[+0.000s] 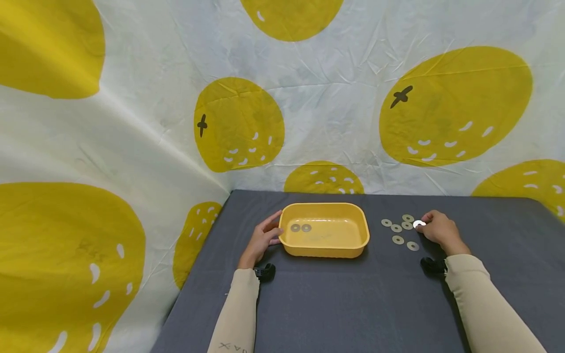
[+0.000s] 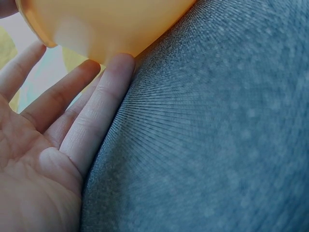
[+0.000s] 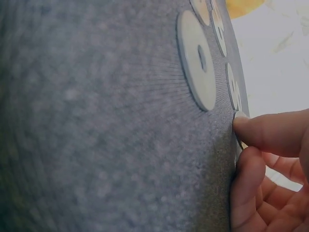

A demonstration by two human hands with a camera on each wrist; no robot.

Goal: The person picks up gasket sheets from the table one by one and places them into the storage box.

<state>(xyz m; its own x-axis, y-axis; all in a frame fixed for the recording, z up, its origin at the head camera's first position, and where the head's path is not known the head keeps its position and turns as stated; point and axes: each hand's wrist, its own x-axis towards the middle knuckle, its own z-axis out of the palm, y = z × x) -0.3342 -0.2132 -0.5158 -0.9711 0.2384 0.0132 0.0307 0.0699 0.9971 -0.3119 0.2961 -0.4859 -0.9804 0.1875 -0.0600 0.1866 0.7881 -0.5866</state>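
Observation:
A yellow rectangular tray [image 1: 324, 251] stands on the dark cloth with two washers [image 1: 300, 228] lying inside at its left. My left hand [image 1: 263, 238] is at the tray's left end, its fingers fairly straight against the outer wall and the thumb at the rim. In the left wrist view the fingertips [image 2: 120, 65] touch the tray's side. To the right of the tray, my right hand [image 1: 441, 232] pinches a shiny flat washer [image 1: 419, 224] between thumb and finger, close over the cloth. Several loose washers [image 1: 398, 239] lie just left of that hand.
A dark grey cloth [image 1: 335, 304] covers the table. Behind the table and along its left side hangs a white curtain [image 1: 326, 113] printed with large yellow fruit shapes. Black straps [image 1: 265, 272] sit on both wrists.

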